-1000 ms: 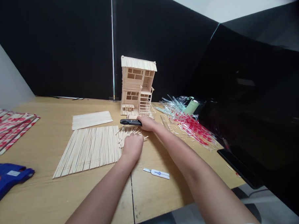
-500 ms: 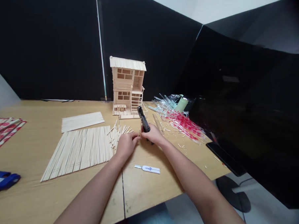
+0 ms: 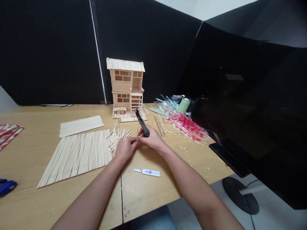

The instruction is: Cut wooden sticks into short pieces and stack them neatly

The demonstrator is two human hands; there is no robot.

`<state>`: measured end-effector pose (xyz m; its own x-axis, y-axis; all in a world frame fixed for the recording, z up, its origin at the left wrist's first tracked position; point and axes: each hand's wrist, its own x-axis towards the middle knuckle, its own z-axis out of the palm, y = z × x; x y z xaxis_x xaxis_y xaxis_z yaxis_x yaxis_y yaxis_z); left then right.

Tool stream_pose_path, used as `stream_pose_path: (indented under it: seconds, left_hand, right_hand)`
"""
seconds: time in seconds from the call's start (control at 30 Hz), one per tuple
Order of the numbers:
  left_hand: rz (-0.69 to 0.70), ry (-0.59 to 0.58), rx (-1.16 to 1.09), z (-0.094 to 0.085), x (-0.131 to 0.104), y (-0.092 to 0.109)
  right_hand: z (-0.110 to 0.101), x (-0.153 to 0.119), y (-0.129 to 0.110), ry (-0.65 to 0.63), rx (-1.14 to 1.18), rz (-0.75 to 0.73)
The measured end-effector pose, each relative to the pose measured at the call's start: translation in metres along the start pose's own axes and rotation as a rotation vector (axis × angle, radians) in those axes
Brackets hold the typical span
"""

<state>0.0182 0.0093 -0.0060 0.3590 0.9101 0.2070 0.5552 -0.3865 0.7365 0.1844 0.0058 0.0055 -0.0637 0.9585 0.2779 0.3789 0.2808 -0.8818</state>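
My left hand (image 3: pixel 124 148) is closed in a pinch on a short wooden stick (image 3: pixel 137 133), which stands nearly upright. Close against it, my right hand (image 3: pixel 151 137) grips a black hand tool (image 3: pixel 142 124) whose long dark end points up and away; its exact kind is unclear. The fingertips of both hands meet around the stick's lower part. Just beyond the hands stands a two-storey model house (image 3: pixel 127 89) built of wooden sticks. Loose short sticks (image 3: pixel 118 135) lie beside my left hand. Nearer me rests a white craft knife (image 3: pixel 150 172) with its blade out.
A wide row of long sticks (image 3: pixel 76 157) and a pale stick panel (image 3: pixel 81 126) lie to the left. A blue tool (image 3: pixel 4 187) sits at the left edge. On the right are a ruler (image 3: pixel 159 126), red-and-clear plastic packaging (image 3: pixel 186 125), a green cylinder (image 3: pixel 183 105) and wood scraps.
The view has shifted slightly, so everything sits a little further left. The stick between my fingers shows more plainly. Both hands keep their hold.
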Motion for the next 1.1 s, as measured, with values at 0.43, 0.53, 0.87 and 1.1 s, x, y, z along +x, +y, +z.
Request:
stream_pose_path:
  seconds: [0.43,0.53,0.87,1.1]
  left_hand:
    - [0.006,-0.07,0.045,-0.0018,0.003,-0.0042]
    - [0.013,-0.073,0.041,-0.0025,0.002,-0.003]
    - [-0.001,-0.013,-0.099,-0.0051,0.0023,-0.0037]
    - [-0.032,-0.007,-0.129,-0.0052,0.0028,-0.0046]
  right_hand:
    - [0.0,-0.0042,-0.011,0.016,0.038,-0.104]
    - [0.0003,-0.0033,-0.0105,0.021,0.041,-0.112]
    - [0.0005,-0.003,-0.0085,0.049,0.038,-0.131]
    - [0.0022,-0.0039,-0.0063,0.054,0.078,-0.115]
